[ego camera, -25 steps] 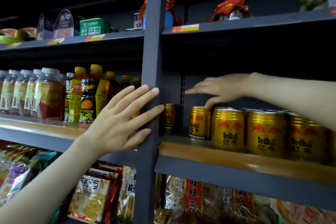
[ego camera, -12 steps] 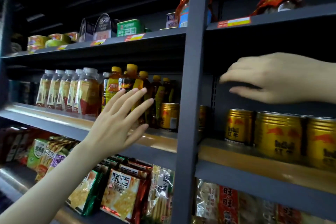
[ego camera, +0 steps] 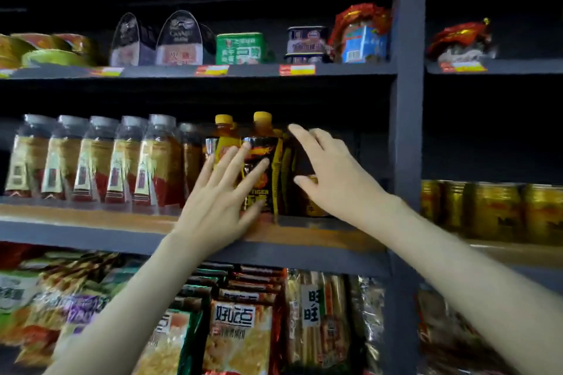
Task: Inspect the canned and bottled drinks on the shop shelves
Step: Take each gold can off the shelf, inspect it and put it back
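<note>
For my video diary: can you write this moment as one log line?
left hand: open, in front of yellow-capped bottle | right hand: open, right of it | holding: nothing

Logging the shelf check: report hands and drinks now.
Left hand open, spread before the yellow-capped bottle. Right hand open beside it, gripping nothing. Gold can partly hidden behind right hand.

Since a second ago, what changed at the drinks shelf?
Left hand came off the upright post and moved left, in front of the yellow-capped bottles. Right hand crossed from over the gold cans to the same bottles. Nothing gripped; drinks stayed put.
</note>
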The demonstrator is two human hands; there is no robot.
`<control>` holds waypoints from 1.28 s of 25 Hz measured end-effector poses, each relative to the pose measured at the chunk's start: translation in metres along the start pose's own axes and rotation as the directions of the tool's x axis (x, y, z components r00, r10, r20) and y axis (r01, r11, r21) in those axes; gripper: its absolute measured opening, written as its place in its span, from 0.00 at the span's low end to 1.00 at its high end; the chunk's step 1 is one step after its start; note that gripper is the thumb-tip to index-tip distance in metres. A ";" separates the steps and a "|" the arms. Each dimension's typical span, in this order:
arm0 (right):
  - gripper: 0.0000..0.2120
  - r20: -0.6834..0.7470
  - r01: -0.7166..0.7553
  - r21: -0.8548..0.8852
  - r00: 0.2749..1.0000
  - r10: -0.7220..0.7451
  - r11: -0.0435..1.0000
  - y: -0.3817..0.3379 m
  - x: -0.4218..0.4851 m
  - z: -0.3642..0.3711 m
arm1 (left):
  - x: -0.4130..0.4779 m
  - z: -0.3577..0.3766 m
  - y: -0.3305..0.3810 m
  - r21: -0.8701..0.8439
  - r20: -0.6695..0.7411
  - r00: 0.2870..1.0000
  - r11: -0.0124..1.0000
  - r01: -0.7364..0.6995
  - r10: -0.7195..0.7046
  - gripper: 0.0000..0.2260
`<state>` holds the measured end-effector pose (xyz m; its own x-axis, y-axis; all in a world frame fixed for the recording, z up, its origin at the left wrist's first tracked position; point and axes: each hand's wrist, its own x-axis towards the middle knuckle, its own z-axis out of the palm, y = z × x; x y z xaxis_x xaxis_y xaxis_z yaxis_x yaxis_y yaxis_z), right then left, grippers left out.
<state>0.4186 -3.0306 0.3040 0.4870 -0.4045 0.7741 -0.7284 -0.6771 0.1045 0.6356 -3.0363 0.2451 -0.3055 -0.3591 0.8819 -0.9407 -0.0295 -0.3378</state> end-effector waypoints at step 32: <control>0.36 0.232 -0.646 0.314 0.763 0.604 0.696 0.045 0.039 0.063 | -0.005 0.036 0.002 -0.263 -0.246 0.969 0.961 -0.090 0.023 0.23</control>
<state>0.4354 -3.1151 0.2998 0.0434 -0.8597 0.5090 -0.6702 -0.4029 -0.6233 0.6404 -3.0679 0.2285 -0.3539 -0.1188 0.9277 -0.9151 0.2489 -0.3172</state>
